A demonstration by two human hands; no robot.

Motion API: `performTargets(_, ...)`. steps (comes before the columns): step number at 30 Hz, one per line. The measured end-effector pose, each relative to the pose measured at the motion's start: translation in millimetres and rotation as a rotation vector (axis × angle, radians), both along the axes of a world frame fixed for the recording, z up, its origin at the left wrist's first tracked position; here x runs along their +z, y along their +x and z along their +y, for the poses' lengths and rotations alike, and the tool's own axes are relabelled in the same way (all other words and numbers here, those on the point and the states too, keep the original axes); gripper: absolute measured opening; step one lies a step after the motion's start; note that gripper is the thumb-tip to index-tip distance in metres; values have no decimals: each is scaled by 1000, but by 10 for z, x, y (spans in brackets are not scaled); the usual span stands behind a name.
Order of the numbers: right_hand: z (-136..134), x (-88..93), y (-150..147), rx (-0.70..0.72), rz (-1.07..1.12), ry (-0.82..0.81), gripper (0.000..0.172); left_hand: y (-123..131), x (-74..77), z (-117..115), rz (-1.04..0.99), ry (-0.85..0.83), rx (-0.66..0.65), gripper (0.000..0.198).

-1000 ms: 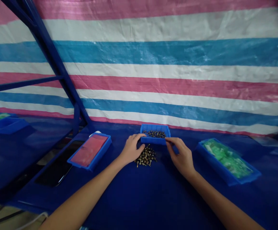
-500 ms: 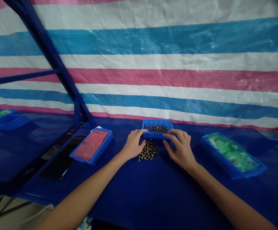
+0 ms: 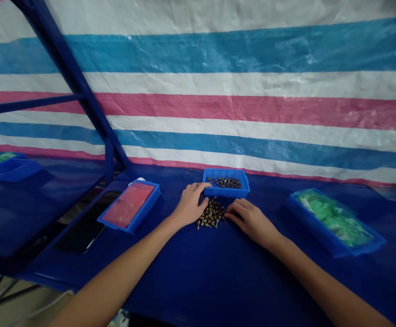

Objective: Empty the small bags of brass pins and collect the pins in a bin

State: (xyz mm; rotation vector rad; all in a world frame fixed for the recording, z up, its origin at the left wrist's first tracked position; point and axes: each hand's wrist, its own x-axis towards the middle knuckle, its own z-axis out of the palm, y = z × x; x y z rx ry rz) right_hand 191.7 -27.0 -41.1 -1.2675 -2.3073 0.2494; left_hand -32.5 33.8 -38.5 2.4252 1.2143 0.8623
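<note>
While left hand [image 3: 190, 206] grips the near-left corner of small blue tray [image 3: 226, 183], right hand [image 3: 250, 221], fingers loosely open, touches screw pile [image 3: 212, 214] just near of it.

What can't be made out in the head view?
Head view:
pile of small metal pieces: too small to identify.
right hand: its back hides whether fingertips pinch one.
far-left blue tray: cut by the frame edge.
right blue tray: green contents blurred.
</note>
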Motion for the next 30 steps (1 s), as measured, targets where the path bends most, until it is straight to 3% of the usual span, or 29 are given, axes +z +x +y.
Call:
performTargets(5,-32,-8,-10,34,31,33,9,1,-8,3,5,4,3,39)
performTargets(9,-28,33,3,32,143,230,8,4,-21,7,7,15,4,38)
performTargets(15,121,65,135,-167,279,476,22,7,-21,-1,10,16,-3,34)
performTargets(23,167,12,161,-349,-3,461,33,12,-3,-13,40,11,10,32)
performTargets(26,52,61,79,-257,13,468,21,11,-14,-8,43,18,14,32)
performTargets(30,-65,72,-60,-55,-53,274,12,11,-26,0,46,37,18,32)
